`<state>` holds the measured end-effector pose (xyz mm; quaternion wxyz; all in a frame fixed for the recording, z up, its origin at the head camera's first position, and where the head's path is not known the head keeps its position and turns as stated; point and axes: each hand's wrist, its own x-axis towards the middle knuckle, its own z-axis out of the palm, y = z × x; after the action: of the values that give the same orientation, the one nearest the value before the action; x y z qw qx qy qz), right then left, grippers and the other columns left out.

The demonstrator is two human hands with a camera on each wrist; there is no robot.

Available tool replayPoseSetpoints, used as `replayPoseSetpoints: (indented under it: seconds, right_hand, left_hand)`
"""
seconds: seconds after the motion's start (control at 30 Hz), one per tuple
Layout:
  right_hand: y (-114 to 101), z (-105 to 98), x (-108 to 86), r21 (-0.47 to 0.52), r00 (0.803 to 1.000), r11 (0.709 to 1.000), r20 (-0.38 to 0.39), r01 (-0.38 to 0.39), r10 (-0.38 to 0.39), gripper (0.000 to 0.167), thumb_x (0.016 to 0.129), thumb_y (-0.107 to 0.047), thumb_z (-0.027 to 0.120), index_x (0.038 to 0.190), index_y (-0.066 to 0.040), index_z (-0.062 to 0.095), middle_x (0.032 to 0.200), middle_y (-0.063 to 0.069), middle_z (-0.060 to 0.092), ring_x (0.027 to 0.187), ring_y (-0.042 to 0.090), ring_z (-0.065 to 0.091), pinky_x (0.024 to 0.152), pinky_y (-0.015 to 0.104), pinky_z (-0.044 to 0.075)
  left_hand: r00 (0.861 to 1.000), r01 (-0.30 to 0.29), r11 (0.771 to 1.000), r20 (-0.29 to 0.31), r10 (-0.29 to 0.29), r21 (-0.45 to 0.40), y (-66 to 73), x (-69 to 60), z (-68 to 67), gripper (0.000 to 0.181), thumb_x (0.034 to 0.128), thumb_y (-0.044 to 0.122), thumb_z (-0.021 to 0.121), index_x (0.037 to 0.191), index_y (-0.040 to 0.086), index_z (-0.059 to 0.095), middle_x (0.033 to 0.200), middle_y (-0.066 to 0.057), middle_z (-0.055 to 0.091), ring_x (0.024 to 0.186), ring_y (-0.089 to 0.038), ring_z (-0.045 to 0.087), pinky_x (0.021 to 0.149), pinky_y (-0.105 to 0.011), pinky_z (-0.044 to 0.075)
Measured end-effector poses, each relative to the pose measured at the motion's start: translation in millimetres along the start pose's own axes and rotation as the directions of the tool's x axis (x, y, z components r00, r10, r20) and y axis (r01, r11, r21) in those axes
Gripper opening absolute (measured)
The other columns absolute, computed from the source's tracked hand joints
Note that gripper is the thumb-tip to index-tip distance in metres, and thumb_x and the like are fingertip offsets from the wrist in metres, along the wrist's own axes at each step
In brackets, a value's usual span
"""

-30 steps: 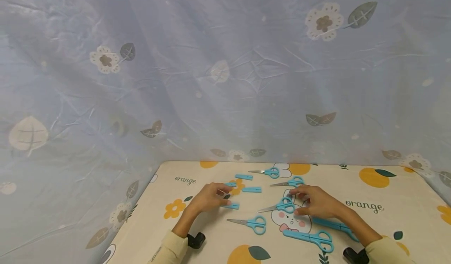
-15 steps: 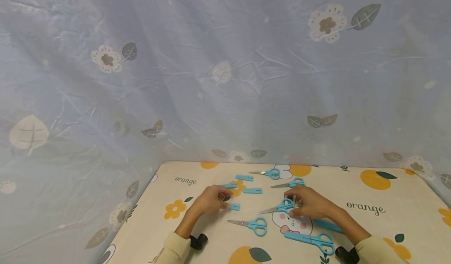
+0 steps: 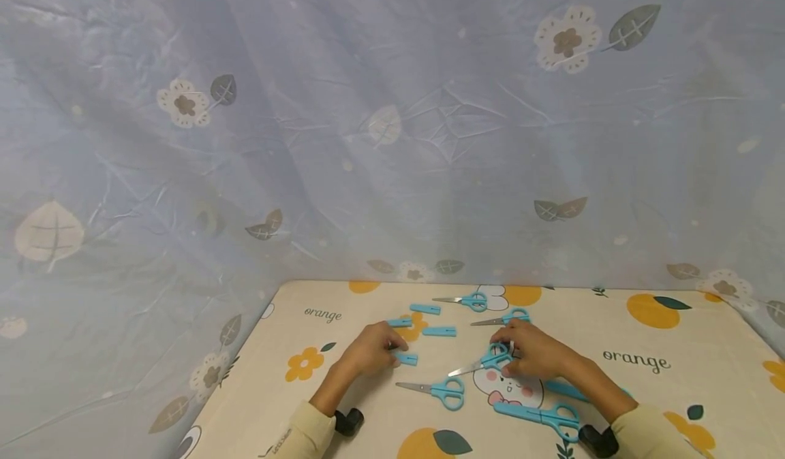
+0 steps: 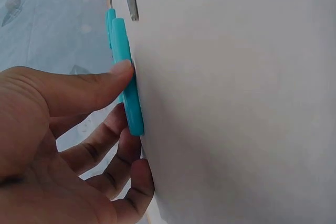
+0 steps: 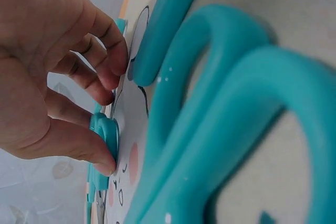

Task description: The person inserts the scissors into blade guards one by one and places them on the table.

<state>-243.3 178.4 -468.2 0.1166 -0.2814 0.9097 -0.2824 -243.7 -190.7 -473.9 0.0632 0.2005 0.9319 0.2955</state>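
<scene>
My left hand [image 3: 369,351] pinches a blue blade cap [image 3: 407,359] between thumb and fingers; in the left wrist view the thumb presses the side of this cap [image 4: 134,109], which lies on the cloth. My right hand [image 3: 540,351] pinches the blue handles of unsheathed scissors [image 3: 494,357], whose blades point left toward the cap. In the right wrist view its thumb lies on the handle [image 5: 109,136], while some fingertips are partly hidden. Below, uncapped scissors [image 3: 446,392] lie between the hands.
Behind the hands are two more uncapped scissors [image 3: 475,301] [image 3: 515,317] and three loose caps [image 3: 424,308] [image 3: 400,323] [image 3: 439,331]. Two sheathed scissors [image 3: 542,415] [image 3: 567,390] lie by the right forearm. A patterned cloth [image 3: 613,323] covers the table, with a curtain [image 3: 392,193] behind.
The left hand has closed around the near cap. My right hand has shifted left onto the scissors' handles, and those scissors have turned slightly.
</scene>
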Motion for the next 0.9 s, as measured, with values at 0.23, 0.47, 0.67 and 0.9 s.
replayPoseSetpoints:
  seconds: [0.23,0.47,0.67,0.9]
  right_hand:
    - [0.3,1.2,-3.4,0.064,0.999,0.998,-0.053,0.015,-0.012,0.045,0.084,-0.013,0.092,0.119,-0.011,0.063,0.099,-0.003,0.066,0.083,0.009,0.058,0.072,0.027,0.051]
    - [2.5,2.5,-8.0,0.128,0.997,0.991,-0.072,0.026,-0.016,0.04,0.087,-0.011,0.089,0.12,-0.011,0.066,0.104,-0.001,0.071,0.086,0.008,0.065,0.071,0.026,0.055]
    - [4.9,3.5,-11.2,0.137,0.995,0.989,-0.092,0.056,-0.043,0.032,0.089,-0.013,0.087,0.119,-0.012,0.074,0.101,-0.005,0.072,0.08,0.004,0.062,0.069,0.025,0.054]
    - [6.5,3.1,-11.9,0.141,0.994,0.988,-0.1,0.063,-0.049,0.015,0.093,-0.019,0.084,0.104,-0.021,0.074,0.084,-0.011,0.069,0.07,0.002,0.053,0.064,0.023,0.046]
  left_hand:
    - [0.999,-0.024,0.999,-0.027,0.025,0.043,6.7,-2.9,-0.5,0.017,0.082,-0.004,0.086,0.091,0.01,0.083,0.098,-0.001,0.075,0.092,-0.013,0.061,0.082,-0.031,0.053]
    - [0.999,-0.027,0.998,-0.016,0.028,0.052,9.9,-3.7,1.8,0.022,0.0815,-0.01,0.083,0.085,0.011,0.076,0.088,0.002,0.07,0.082,-0.011,0.055,0.077,-0.027,0.049]
    - [0.999,-0.032,0.997,-0.021,0.033,0.064,8.7,-4.9,2.8,0.026,0.0809,-0.014,0.08,0.085,0.012,0.076,0.088,0.003,0.072,0.083,-0.011,0.057,0.079,-0.028,0.051]
    - [0.998,-0.052,0.996,-0.025,0.054,0.077,6.3,-6.8,3.3,0.031,0.0801,-0.018,0.072,0.087,0.012,0.078,0.089,0.002,0.076,0.083,-0.011,0.062,0.08,-0.027,0.053]
